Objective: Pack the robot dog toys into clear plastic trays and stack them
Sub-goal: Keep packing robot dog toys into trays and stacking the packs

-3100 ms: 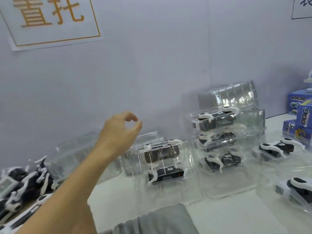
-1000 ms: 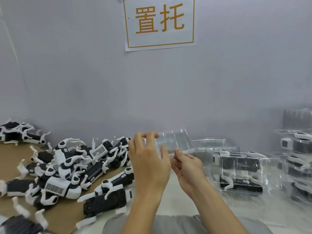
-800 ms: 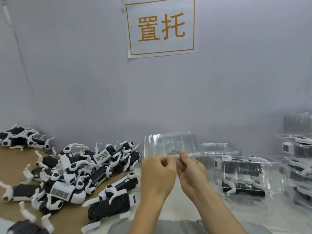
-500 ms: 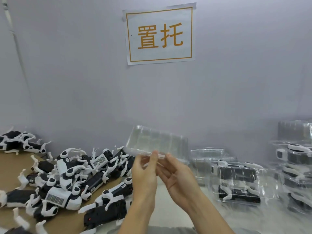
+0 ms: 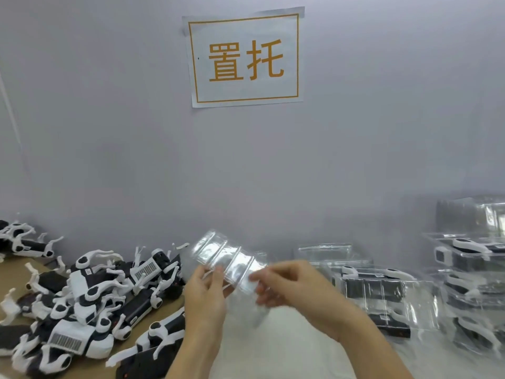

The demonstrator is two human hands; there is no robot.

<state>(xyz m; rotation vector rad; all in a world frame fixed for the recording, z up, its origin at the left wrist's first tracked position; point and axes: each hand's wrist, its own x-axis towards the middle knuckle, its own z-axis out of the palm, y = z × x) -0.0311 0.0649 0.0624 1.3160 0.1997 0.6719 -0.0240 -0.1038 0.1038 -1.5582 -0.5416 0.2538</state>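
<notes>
Between your hands — empty clear tray (image 5: 231, 262), tilted, left hand (image 5: 205, 296) and right hand (image 5: 289, 285) pinching its edges. Left of tray: loose robot dogs (image 5: 90, 299) unpacked. Right of tray: filled trays (image 5: 379, 294) stacked — job partway.

A packing station in a toy workshop: a heap of loose robot dog toys (image 5: 90, 299) lies left of the grip, stacked filled trays (image 5: 382, 296) right, and a printed station sign (image 5: 244, 58) hangs above on the wall.
</notes>
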